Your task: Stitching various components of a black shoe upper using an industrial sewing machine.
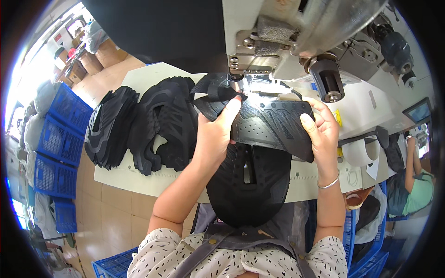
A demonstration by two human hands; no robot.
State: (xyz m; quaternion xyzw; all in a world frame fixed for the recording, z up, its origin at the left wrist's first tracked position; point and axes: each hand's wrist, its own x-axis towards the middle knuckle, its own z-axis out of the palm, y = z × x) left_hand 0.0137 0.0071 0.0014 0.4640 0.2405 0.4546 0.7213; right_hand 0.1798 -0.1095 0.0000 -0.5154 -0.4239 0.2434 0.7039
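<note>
A black shoe upper (266,125) with perforations and raised patterns lies under the lit needle area of a sewing machine (259,60). My left hand (214,132) grips its left part, thumb pressed onto the material right beside the presser foot (236,83). My right hand (324,129) pinches the right edge, thumb on top and fingers behind. Another black upper part (250,197) with a slot hangs over the table's near edge below my hands; whether it joins the held upper is hidden.
Left on the pale table (113,173) lie stacked black shoe pieces (111,127) and loose black uppers (167,123). Blue crates (55,178) stand farther left on the floor. At right are a white tape roll (361,153) and a person in green (419,194).
</note>
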